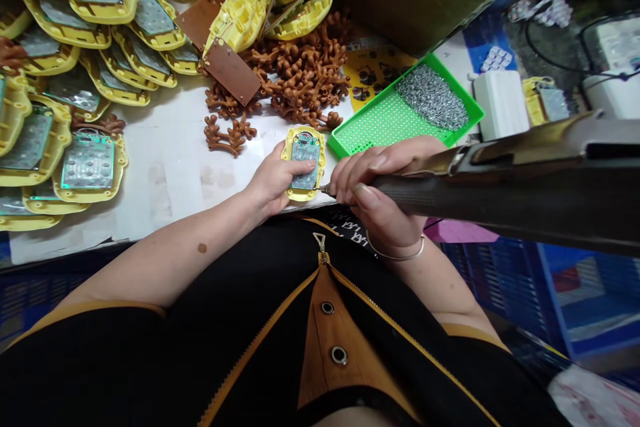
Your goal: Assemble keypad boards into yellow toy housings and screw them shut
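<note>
Yellow casing point(303, 177), long axis roughly square to the worktop's point(170, 173) near edge, is held there by the left hand point(275, 181); the right hand point(383, 177) grips a dark tool point(520, 180), tip at its near-right corner.

No text is legible. White lettering on the black patterned fabric point(353, 225) at the near edge of the surface point(165, 167) is too small to read. Wording on the yellow printed sheet point(357, 101), along the left edge of the green tray point(370, 125), cannot be made out.
</note>
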### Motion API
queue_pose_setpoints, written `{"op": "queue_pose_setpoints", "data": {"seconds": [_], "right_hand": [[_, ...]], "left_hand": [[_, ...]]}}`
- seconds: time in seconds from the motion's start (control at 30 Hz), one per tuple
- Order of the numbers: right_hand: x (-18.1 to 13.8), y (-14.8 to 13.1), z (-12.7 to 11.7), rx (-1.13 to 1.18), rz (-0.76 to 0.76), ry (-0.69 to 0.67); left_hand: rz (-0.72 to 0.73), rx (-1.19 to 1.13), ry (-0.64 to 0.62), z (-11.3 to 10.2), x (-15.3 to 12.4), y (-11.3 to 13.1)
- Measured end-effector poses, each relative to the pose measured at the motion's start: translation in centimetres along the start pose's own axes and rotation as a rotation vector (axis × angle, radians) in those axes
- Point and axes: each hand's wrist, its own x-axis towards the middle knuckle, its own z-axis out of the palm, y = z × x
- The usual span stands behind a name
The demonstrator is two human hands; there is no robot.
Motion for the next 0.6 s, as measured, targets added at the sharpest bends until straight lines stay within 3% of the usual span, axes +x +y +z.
{"op": "queue_pose_setpoints", "data": {"seconds": [0.17,0.4,0.47,0.53,0.6], "right_hand": [[-0.2,0.0,0.0,-0.069,0.05,0.0],[0.2,-1.2,-0.4,-0.018,0.021,0.003],[0.4,-2.4,-0.6,-0.079,-0.005,0.152],[0.2,-3.2,-1.0,-0.152,-0.09,0.408],[-0.2,-3.5,-1.7,-0.146,-0.055,0.557]], "left_hand": [[-0.01,0.0,0.049,0.1,-0.1,0.0],[-0.034,-0.009,0.0,0.0,0.0,0.0],[-0.066,-0.002,-0.033,-0.2,-0.2,0.2],[-0.093,0.018,-0.07,-0.7,-0.8,0.4],[-0.105,0.048,-0.102,-1.6,-1.6,0.9]]}}
